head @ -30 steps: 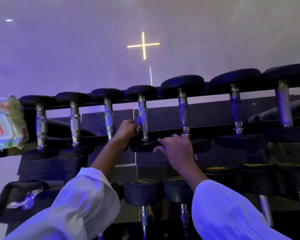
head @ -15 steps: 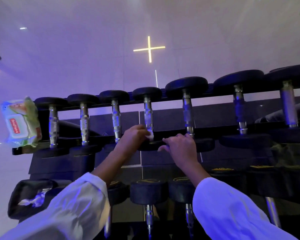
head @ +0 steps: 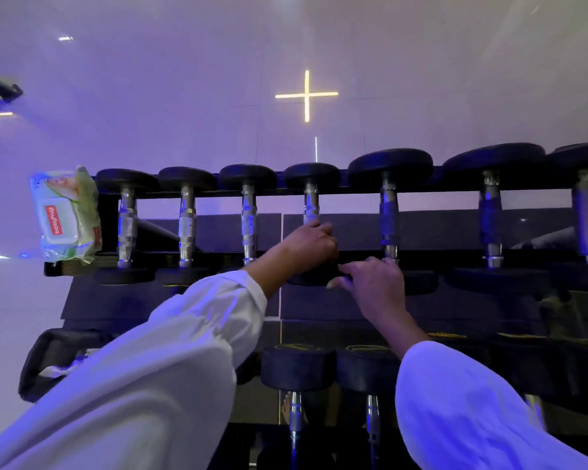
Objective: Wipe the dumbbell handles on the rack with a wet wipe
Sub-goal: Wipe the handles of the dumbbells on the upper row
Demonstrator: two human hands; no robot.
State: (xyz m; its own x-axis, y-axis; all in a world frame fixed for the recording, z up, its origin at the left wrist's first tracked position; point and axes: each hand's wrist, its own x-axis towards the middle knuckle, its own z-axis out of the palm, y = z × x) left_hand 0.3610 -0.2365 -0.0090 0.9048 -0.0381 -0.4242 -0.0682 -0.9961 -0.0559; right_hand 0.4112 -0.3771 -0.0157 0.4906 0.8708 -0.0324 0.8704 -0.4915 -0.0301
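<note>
Dumbbells number seven on the top rail, with one wipes pack.

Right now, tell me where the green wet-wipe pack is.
Head view, far left: the green wet-wipe pack stands at the left end of the top rack tier, beside the leftmost chrome-handled dumbbell.

- You wear the only camera on your head; its wide lens bows the scene's edges.
- It faces forward at the rack, which runs left to right across mid-frame, with the wall above.
- It sits close: your left hand grips a dumbbell handle at centre, your right hand is beside it, and your sleeves fill the near corners.
</note>
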